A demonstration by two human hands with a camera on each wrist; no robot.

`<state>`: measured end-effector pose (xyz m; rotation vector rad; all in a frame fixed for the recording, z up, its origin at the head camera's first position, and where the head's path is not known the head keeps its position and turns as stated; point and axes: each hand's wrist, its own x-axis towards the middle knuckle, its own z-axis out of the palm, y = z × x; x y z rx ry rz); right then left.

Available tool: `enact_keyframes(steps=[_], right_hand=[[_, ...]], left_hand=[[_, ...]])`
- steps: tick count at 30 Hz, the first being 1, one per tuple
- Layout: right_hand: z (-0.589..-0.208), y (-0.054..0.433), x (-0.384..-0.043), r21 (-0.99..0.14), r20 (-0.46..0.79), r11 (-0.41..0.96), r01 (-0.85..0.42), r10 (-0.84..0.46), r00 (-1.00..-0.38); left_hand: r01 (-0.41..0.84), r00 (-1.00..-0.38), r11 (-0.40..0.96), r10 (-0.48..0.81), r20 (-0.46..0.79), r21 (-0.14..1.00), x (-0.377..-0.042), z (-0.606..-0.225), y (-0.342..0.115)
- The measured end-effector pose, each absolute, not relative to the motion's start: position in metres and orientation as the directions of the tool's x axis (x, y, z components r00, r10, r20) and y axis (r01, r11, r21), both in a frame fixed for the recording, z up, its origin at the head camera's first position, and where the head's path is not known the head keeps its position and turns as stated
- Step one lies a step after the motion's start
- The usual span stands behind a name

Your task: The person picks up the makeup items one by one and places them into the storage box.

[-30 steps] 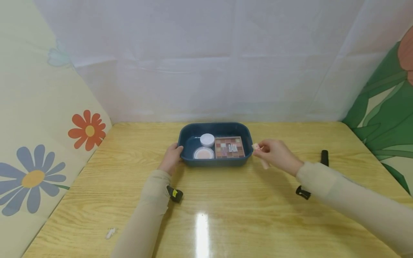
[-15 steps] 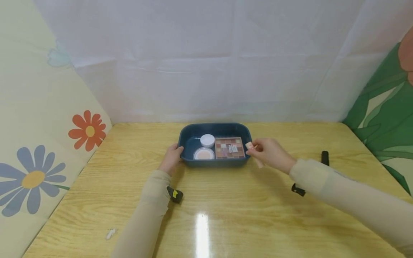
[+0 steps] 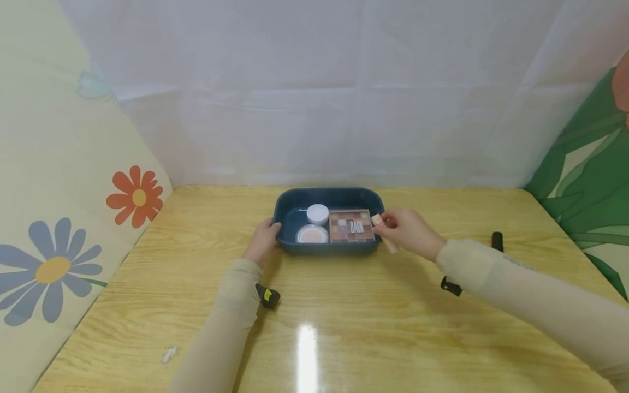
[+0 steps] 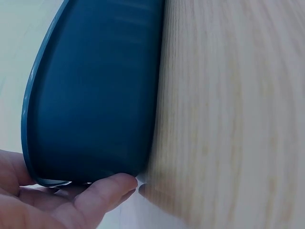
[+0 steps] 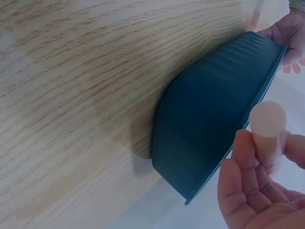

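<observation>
A dark blue plastic bin [image 3: 329, 249] stands on the table. Its left end is gripped by my left hand [image 3: 262, 243], thumb at the rim and fingers against the outer wall [image 4: 90, 105]. My right hand [image 3: 413, 232] pinches a pale pink cosmetic tube [image 5: 268, 121] between thumb and fingers. The tube's patterned end [image 3: 377, 219] overlaps the bin's right rim in the head view. Inside the bin lie an eyeshadow palette [image 3: 351, 226] marked "BACK" on the right, a white lidded jar [image 3: 318, 212] and a round compact [image 3: 312, 234] with a clear lid.
A black cylindrical item [image 3: 497, 240] lies on the wooden table [image 3: 368, 322] at the right, partly hidden by my right sleeve. Black wrist camera mounts [image 3: 267, 296] show at both wrists. A white cloth [image 3: 319, 109] hangs behind, with flower-printed panels [image 3: 54, 267] at the sides.
My right hand has moved left with the cosmetic tube, from just outside the bin's right end to its rim. The left hand keeps its grip there.
</observation>
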<state>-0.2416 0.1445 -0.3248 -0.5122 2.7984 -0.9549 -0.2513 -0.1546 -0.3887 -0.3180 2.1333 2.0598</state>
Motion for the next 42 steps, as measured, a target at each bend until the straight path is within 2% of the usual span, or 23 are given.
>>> enact_keyframes(steps=[13, 21, 26, 31, 42], right_hand=[[-0.323, 0.138, -0.246, -0.625, -0.054, 0.739, -0.253, -0.364, -0.930], [-0.322, 0.133, -0.251, -0.625, -0.010, 0.721, -0.298, -0.389, -0.921], [-0.322, 0.130, -0.254, -0.636, -0.034, 0.719, -0.280, -0.388, -0.921], [-0.320, 0.128, -0.256, -0.631, -0.063, 0.731, -0.260, -0.382, -0.922], [-0.318, 0.119, -0.263, -0.601, -0.036, 0.741, -0.300, -0.399, -0.916]], left_hand=[[-0.259, -0.966, 0.044, -0.034, -0.258, 0.965, -0.251, -0.389, -0.155], [-0.248, -0.968, 0.030, -0.043, -0.247, 0.968, -0.250, -0.388, -0.154], [-0.254, -0.967, 0.034, -0.046, -0.252, 0.967, -0.249, -0.386, -0.154], [-0.253, -0.967, 0.035, -0.043, -0.252, 0.967, -0.250, -0.386, -0.154], [-0.255, -0.966, 0.056, -0.047, -0.253, 0.965, -0.251, -0.388, -0.153]])
